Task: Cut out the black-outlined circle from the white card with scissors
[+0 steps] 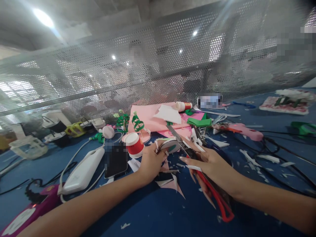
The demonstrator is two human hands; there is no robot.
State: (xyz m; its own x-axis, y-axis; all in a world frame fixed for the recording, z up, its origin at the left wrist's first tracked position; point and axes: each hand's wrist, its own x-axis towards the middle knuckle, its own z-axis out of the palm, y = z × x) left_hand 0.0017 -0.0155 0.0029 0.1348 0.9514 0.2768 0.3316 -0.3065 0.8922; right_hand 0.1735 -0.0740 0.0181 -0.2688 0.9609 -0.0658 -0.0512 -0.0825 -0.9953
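My left hand (151, 163) is closed, its fingers pinching the edge of a round white piece (172, 144) with a teal patch, which might be part of a paper cup. In my right hand (214, 166) is a pair of scissors with red handles (219, 200). The scissor blades point up and to the left, close beside the round piece; whether they touch it I cannot tell. An upside-down red and white paper cup (135, 146) stands left of my left hand. Pink and white paper scraps (171, 186) lie beneath my hands.
A dark phone (116, 159), a white power strip (85, 171) and a purple glue gun (32, 209) lie leftward. A pink glue gun (245, 131) with black cables is at right. Pink paper (145, 115), stacked cups (184, 106) and green curled strips (137, 123) sit behind. A perforated metal panel (158, 65) rises beyond.
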